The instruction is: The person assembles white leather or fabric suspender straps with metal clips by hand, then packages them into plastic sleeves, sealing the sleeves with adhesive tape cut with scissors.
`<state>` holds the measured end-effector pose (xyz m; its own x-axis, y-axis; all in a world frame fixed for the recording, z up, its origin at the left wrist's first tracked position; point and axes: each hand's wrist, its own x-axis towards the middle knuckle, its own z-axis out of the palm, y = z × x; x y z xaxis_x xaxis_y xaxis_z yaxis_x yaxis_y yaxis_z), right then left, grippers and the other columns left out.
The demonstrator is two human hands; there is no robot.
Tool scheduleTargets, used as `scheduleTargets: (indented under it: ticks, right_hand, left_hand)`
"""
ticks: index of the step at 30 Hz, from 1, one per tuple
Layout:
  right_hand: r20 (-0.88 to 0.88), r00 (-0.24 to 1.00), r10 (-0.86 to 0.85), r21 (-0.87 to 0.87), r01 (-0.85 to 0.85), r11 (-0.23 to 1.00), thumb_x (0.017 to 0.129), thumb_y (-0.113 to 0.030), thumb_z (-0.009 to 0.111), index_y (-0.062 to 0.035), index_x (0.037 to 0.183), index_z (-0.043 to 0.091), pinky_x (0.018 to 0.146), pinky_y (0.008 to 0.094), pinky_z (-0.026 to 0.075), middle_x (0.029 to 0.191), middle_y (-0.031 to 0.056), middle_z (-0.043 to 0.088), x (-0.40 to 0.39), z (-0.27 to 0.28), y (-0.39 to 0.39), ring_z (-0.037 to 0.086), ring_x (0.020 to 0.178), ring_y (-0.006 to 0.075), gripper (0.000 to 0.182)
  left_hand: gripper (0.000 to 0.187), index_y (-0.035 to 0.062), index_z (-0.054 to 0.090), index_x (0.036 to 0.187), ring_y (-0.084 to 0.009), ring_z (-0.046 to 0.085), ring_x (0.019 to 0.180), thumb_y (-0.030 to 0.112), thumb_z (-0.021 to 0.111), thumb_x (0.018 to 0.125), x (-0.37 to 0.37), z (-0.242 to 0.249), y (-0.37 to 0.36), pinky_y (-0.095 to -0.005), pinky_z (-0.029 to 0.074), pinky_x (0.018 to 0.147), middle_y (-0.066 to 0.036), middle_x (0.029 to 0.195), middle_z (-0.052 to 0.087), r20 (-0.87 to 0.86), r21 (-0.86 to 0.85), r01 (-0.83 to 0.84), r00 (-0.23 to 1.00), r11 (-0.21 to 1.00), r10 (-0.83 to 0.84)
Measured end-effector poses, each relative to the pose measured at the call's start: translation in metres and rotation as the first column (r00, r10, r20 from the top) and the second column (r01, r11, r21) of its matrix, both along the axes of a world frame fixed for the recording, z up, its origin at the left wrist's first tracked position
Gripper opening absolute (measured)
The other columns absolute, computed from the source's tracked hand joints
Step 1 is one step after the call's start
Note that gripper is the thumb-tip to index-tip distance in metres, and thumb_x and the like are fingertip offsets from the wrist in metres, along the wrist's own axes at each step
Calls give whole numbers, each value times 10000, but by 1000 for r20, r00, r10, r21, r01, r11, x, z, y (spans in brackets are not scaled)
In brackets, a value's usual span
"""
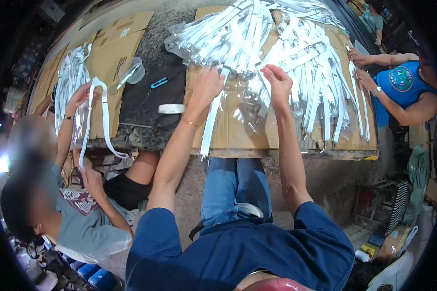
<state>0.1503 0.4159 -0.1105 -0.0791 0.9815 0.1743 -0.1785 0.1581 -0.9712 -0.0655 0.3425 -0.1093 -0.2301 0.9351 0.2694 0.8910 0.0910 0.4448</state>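
Note:
My left hand [208,86] is closed, its fingers curled at the upper part of a white strap [211,123]. That strap hangs down over the cardboard, its lower end at the table's front edge. To the right, my right hand [279,85] has thumb and fingers pinched together near the end of another strap; what they grip is too small to make out. Clear plastic bags [247,114] lie between and below my hands. Just beyond them is a heap of bagged white straps [223,36], and a second pile of straps [308,72] spreads to the right.
Cardboard sheets [199,138] cover the table. Left of me are a tape roll [171,108], blue thread snips [159,83] and a plastic cup [137,72]. A co-worker [82,208] at left handles a white strap [88,121]; another person [398,92] works at right.

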Motion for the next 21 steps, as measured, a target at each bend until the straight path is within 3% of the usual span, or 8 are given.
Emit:
scheduleTargets:
  ticks: [6, 10, 12, 14, 15, 18, 20, 21]
  right_hand:
    - [-389, 921, -11, -124, -41, 991, 879, -43, 694, 36, 1095, 638, 827, 288, 526, 942, 74, 663, -29, 4, 84, 640, 897, 159, 237]
    - [-287, 958, 1, 51, 15, 999, 888, -70, 688, 36, 1051, 657, 734, 251, 514, 831, 38, 653, -55, -8, 132, 607, 747, 102, 197]
    - [-307, 948, -80, 69, 106, 992, 902, -79, 668, 23, 1041, 656, 650, 238, 500, 801, 43, 649, -75, -11, 146, 624, 700, 114, 173]
    - [-231, 961, -152, 82, 175, 981, 906, -94, 662, 2, 1046, 657, 575, 248, 479, 775, 57, 644, -85, -16, 155, 638, 653, 125, 170]
    - [-135, 977, -167, 150, 187, 971, 914, -106, 651, -10, 1032, 654, 547, 252, 463, 761, 68, 642, -89, -19, 158, 646, 615, 141, 152]
    - [-135, 976, -173, 137, 191, 972, 916, -105, 641, -3, 974, 657, 547, 255, 469, 760, 77, 646, -89, -7, 154, 649, 611, 148, 118]
    - [-158, 973, -170, 90, 186, 979, 914, -98, 627, 0, 1076, 607, 581, 251, 472, 802, 94, 665, -84, 1, 152, 662, 666, 151, 190]
    - [-169, 979, -110, 108, 129, 986, 900, -76, 637, 1, 1157, 550, 623, 255, 486, 841, 104, 673, -80, 7, 148, 665, 715, 153, 283]
  left_hand:
    - [370, -44, 625, 1065, -420, 591, 1038, 261, 591, 858, -2, -12, 104, -479, 478, 904, -252, 1084, 637, 210, 193, -60, 978, 979, 18]
    - [373, -84, 642, 1024, -435, 617, 1012, 211, 595, 801, -2, -9, 161, -487, 485, 902, -308, 1034, 646, 312, 97, -131, 945, 987, 95]
    - [380, -18, 711, 940, -404, 664, 932, 303, 638, 750, -13, -29, 193, -432, 522, 843, -258, 949, 688, 373, -169, -73, 918, 983, 133]
    - [344, 1, 737, 873, -373, 691, 863, 296, 666, 712, -14, -33, 200, -402, 543, 785, -238, 894, 703, 314, -95, -119, 939, 988, 143]
    - [360, 1, 737, 901, -351, 697, 862, 295, 691, 699, -13, -26, 194, -391, 543, 782, -225, 901, 709, 400, -104, -94, 908, 990, 128]
    - [374, -24, 729, 949, -249, 706, 800, 244, 750, 690, -17, -15, 184, -340, 541, 727, -159, 872, 728, 508, -69, -66, 856, 995, 92]
    - [328, -51, 707, 890, -265, 701, 796, 213, 718, 695, -23, -13, 179, -333, 532, 737, -191, 869, 718, 695, 76, -15, 718, 997, -42]
    - [282, -62, 703, 885, -189, 676, 748, 175, 715, 733, -22, -2, 171, -302, 518, 682, -143, 828, 718, 738, 100, 15, 670, 995, -84]
